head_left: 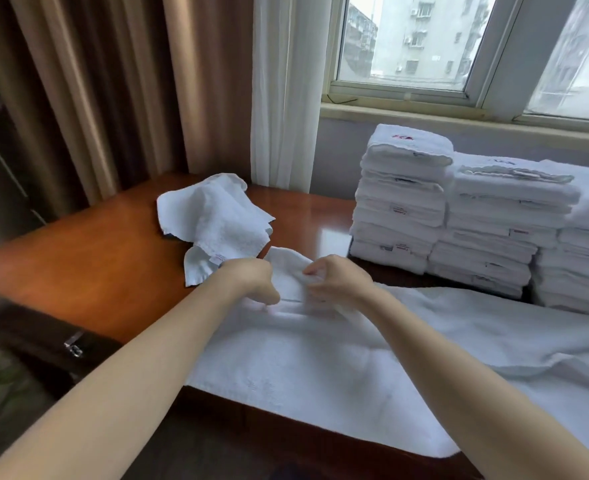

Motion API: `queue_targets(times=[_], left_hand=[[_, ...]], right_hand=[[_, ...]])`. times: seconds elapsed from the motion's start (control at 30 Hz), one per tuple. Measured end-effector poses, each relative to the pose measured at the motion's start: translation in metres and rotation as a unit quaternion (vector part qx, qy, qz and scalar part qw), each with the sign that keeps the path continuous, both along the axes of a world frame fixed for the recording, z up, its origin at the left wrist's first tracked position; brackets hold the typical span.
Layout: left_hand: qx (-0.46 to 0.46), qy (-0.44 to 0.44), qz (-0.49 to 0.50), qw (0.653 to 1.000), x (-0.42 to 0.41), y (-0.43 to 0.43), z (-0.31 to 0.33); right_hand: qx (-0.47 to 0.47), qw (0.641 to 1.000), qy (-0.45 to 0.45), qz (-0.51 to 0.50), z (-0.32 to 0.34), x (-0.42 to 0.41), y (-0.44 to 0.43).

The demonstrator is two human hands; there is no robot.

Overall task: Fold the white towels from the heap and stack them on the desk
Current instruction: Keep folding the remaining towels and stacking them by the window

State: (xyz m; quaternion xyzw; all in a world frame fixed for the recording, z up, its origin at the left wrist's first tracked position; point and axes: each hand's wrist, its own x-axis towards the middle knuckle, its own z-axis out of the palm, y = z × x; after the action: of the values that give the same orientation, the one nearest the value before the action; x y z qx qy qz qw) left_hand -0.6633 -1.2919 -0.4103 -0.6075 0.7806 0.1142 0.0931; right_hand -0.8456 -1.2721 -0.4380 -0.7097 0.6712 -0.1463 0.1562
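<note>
Reaches forward with both bare forearms, converging toward the middle, wrists near each other but apart. Curls the left hand knuckles-up with thumb pointing down, pinching the large white terry towel. Bends the right hand just beside it, fingertips gripping a raised fold of the same cloth.

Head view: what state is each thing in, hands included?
Big towel: spread over the desk, far edge bunched up.
Left hand: grips that bunched edge.
Right hand: pinches the same edge.
Small towels: unfolded, crumpled on the desk's left part.
Stacks: folded towels in three piles side by side, at right.
Curtain: drawn aside, off the window.
</note>
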Motion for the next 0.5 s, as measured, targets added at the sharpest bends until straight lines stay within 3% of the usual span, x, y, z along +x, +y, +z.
queue_targets(times=[0.13, 0.27, 0.5], left_hand=[[0.05, 0.037, 0.064, 0.996, 0.001, -0.004, -0.002], [-0.046, 0.072, 0.062, 0.994, 0.006, -0.006, -0.022], [-0.099, 0.223, 0.102, 0.964, 0.003, -0.008, -0.038]], right_hand=[[0.022, 0.999, -0.008, 0.044, 0.005, 0.007, 0.004], [0.033, 0.994, 0.005, 0.1, 0.004, 0.011, 0.009], [0.029, 0.993, 0.023, 0.111, 0.001, 0.006, 0.006]])
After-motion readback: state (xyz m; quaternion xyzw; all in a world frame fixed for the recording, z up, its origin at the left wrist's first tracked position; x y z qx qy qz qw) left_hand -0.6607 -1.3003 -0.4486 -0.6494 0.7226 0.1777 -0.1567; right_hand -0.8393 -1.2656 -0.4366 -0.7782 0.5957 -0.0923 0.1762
